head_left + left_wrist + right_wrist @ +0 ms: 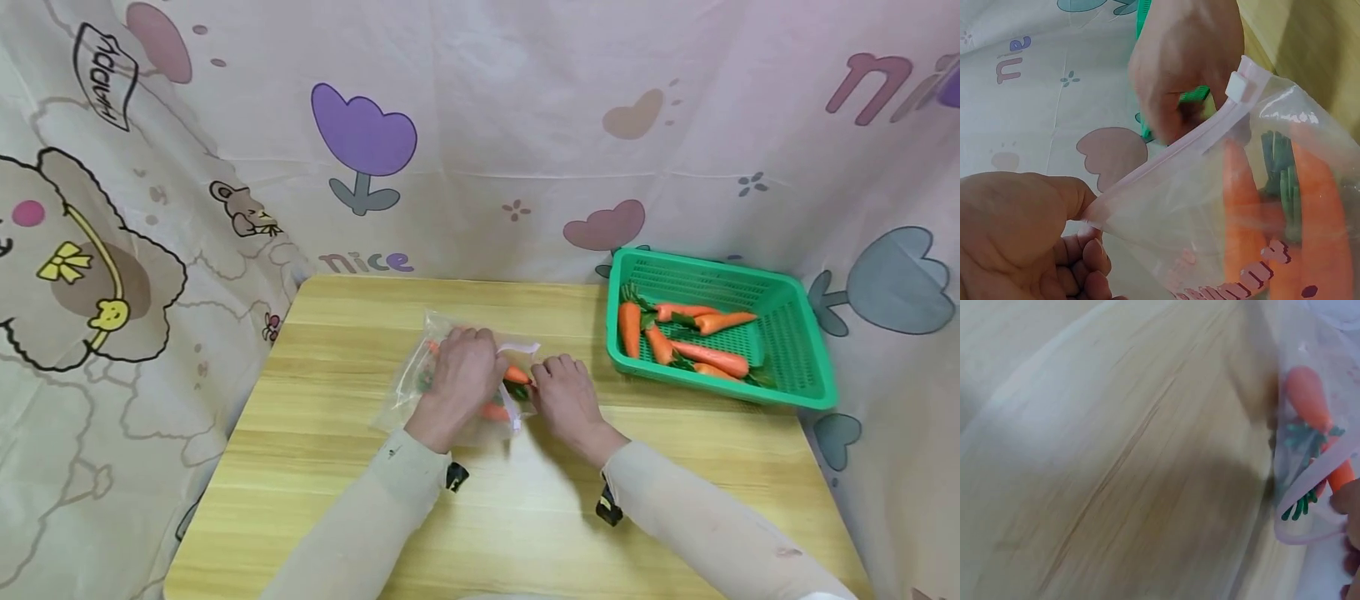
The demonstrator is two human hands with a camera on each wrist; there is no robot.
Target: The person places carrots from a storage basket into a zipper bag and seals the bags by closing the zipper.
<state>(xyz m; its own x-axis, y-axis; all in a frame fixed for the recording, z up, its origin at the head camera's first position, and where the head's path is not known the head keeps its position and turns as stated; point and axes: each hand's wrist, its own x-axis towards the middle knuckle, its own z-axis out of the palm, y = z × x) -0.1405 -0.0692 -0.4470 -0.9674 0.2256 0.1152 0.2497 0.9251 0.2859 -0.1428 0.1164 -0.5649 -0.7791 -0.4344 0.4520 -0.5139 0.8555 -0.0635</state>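
A clear zip bag (408, 400) with a pale pink slider strip lies on the table, several carrots with green tops inside it. My left hand (467, 371) pinches the bag's edge near one end of the strip; the left wrist view shows thumb and fingers (1082, 209) at that corner. At the bag's mouth, my right hand (567, 398) has its fingertips on the narrow end of a carrot (516, 375) whose green top points into the bag. In the right wrist view this carrot (1340, 477) crosses the mouth beside the fingers. The white slider (1236, 87) sits near the strip's far end.
A green plastic basket (821, 367) stands at the table's back right, several carrots (712, 357) lying in it. The wooden table (337, 333) ends against a printed curtain (487, 167) at the back and sides.
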